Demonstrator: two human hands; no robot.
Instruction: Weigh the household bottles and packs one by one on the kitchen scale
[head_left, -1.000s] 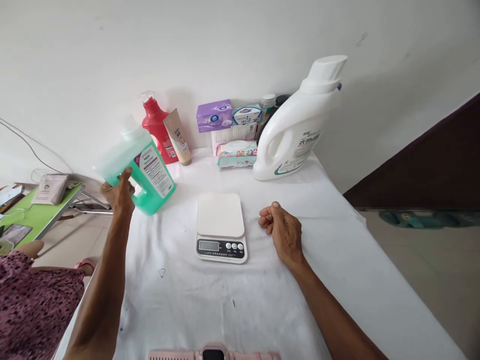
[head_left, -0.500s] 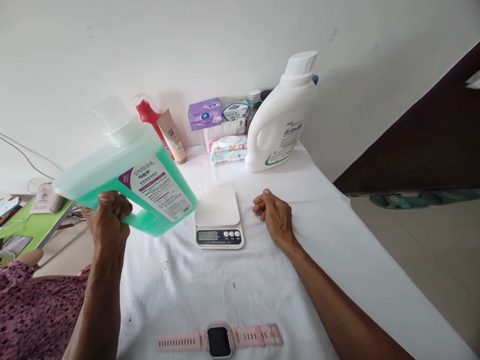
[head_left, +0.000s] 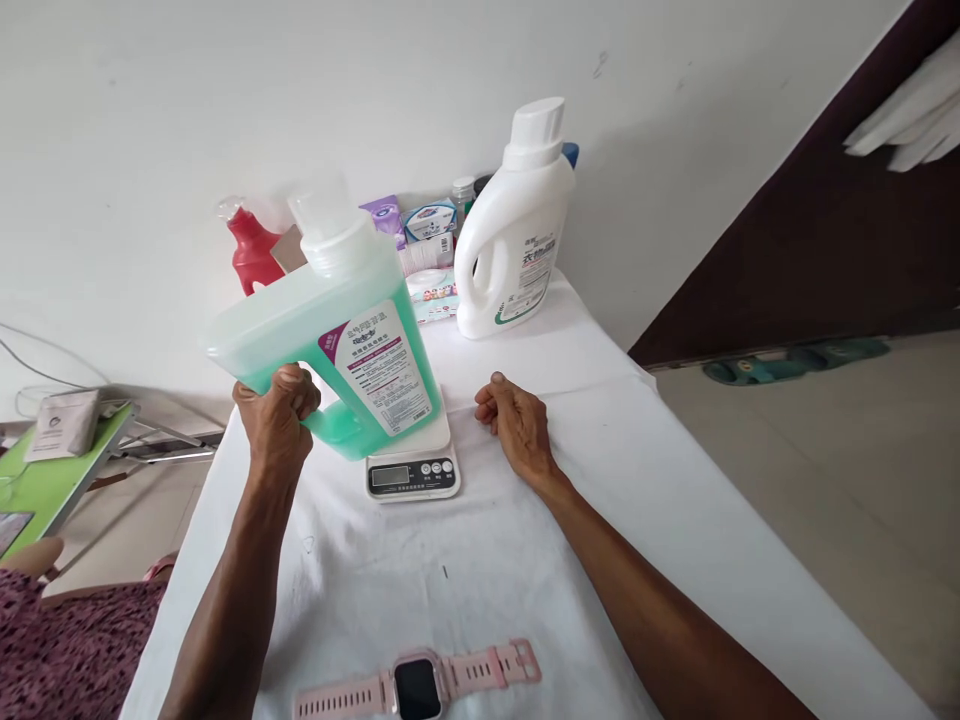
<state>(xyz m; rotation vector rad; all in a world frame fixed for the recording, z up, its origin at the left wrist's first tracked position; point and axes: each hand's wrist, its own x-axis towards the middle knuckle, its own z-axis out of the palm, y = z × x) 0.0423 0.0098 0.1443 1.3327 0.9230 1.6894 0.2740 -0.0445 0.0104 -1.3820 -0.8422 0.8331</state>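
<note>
My left hand (head_left: 277,415) is wrapped round the handle of a large translucent detergent bottle (head_left: 300,310) filled with green liquid. The bottle leans, with its labelled side towards me. Its lower right end overlaps the white plate of a kitchen scale (head_left: 414,478); whether it touches the plate I cannot tell. The scale's display looks blank. To the right of the scale, my right hand (head_left: 517,425) rests on the white cloth with its fingers curled in, and nothing shows in them.
A white detergent bottle (head_left: 517,230) stands at the back beside wipes (head_left: 436,295) and small boxes (head_left: 430,220). A red bottle (head_left: 251,245) is behind on the left. A pink smartwatch (head_left: 417,688) lies in front. Another person's patterned clothing (head_left: 75,650) shows at lower left.
My left hand has brought the green bottle to the right, from beside the scale to over its plate. The camera view has shifted slightly. My right hand keeps its place beside the scale.
</note>
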